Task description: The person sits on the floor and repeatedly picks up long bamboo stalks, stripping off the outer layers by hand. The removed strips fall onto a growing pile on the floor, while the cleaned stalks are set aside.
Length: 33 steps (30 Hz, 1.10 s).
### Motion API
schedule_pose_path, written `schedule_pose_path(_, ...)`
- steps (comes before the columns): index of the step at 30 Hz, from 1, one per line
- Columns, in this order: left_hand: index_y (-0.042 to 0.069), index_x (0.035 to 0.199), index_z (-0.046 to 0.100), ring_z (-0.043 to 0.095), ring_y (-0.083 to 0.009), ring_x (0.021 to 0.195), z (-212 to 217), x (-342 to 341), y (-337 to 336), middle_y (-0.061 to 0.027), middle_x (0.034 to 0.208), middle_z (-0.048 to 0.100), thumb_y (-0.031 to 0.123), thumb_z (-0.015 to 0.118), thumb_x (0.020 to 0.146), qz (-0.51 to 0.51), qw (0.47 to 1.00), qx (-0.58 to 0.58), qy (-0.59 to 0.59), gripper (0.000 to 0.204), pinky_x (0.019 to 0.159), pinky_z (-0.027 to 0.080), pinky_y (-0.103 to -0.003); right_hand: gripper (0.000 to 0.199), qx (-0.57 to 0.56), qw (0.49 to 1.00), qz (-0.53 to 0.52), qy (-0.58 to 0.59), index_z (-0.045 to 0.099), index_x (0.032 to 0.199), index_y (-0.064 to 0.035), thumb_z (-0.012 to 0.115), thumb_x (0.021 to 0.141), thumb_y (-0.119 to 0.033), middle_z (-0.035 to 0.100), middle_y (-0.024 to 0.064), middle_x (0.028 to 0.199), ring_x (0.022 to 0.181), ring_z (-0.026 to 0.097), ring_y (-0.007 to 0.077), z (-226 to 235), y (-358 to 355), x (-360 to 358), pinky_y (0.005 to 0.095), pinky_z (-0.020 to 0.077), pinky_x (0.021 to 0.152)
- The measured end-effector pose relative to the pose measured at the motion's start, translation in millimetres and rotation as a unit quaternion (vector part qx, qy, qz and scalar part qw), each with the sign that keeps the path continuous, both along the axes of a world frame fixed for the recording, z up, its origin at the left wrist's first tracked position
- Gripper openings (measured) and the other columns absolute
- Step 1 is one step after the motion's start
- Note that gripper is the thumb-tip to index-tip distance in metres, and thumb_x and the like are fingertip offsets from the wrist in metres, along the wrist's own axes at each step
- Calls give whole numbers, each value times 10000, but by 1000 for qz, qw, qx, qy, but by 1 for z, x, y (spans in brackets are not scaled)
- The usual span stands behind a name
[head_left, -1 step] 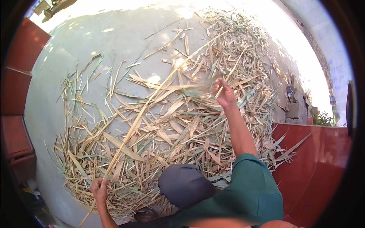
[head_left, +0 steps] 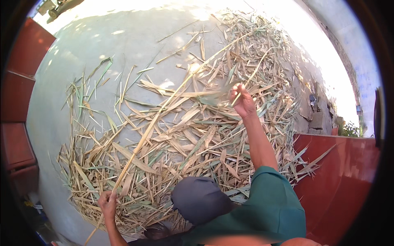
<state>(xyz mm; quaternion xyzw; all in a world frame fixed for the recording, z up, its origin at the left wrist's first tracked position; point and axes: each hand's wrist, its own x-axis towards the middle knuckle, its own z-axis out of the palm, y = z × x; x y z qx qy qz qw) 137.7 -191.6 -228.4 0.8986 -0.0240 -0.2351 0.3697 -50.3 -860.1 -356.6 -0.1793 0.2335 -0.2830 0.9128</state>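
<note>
My left hand (head_left: 108, 203), low at the left, is closed round a long yellow-tan cane stalk (head_left: 141, 145). The stalk slants up and to the right across the pile, and its lower end sticks out below the hand. Over the right part of the pile, my right hand (head_left: 243, 101) is closed on a thinner pale stalk (head_left: 258, 67), which runs up and to the right from the fingers. A blurred greenish patch shows just left of that hand; what it is I cannot tell. Dry tan and green leaves (head_left: 197, 143) lie loosely heaped beneath both hands.
The heap spreads over grey concrete floor (head_left: 65, 102). Red panels (head_left: 16, 98) stand along the left, and a shiny red surface (head_left: 336, 180) is at the lower right. My dark-clad knee (head_left: 201, 201) hides part of the heap. Rubble blocks (head_left: 320, 119) lie by the right wall.
</note>
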Motion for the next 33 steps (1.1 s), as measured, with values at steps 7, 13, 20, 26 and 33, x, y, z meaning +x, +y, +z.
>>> schedule_pose_path(7, 3, 881, 651, 532, -57, 596, 1, -6, 2, -7, 705, 641, 93, 727, 912, -1, 1000, 6, -17, 122, 539, 424, -224, 274, -55, 988, 130, 63, 627, 1184, -55, 710, 933, -127, 704, 89, 1080, 997, 662, 176, 25, 68, 20, 333, 553, 853)
schedule_pose_path(13, 1, 897, 661, 540, -58, 599, 0, -5, 4, -9, 714, 652, 108, 735, 911, 3, 1000, -16, -1, 131, 553, 432, -218, 221, -21, 980, -189, 55, 640, 1120, -73, 619, 1002, -259, 720, 51, 990, 830, 659, 153, -6, -52, 17, 312, 544, 711)
schedule_pose_path(20, -3, 890, 662, 572, -70, 607, 0, -6, -6, -29, 710, 653, 113, 732, 912, 17, 1000, -8, 11, 137, 560, 459, -226, 201, -216, 975, -43, 24, 648, 1116, -65, 678, 974, -205, 735, 98, 1054, 890, 692, 178, 66, -27, 62, 299, 561, 739)
schedule_pose_path(26, -8, 881, 662, 576, -75, 600, 5, -6, -10, -29, 708, 652, 115, 736, 907, 0, 1000, -13, -5, 146, 553, 458, -233, 238, -219, 967, 74, 108, 652, 1114, -73, 747, 896, -87, 719, 107, 1101, 948, 696, 151, 98, 30, 104, 218, 512, 669)
schedule_pose_path(33, -12, 861, 675, 576, -78, 596, -8, -7, -3, -35, 694, 663, 104, 743, 895, -5, 999, -33, -15, 139, 553, 448, -234, 333, -279, 942, 41, 184, 597, 1180, -27, 726, 941, -219, 719, 72, 907, 770, 698, 115, 113, -17, 120, 168, 418, 491)
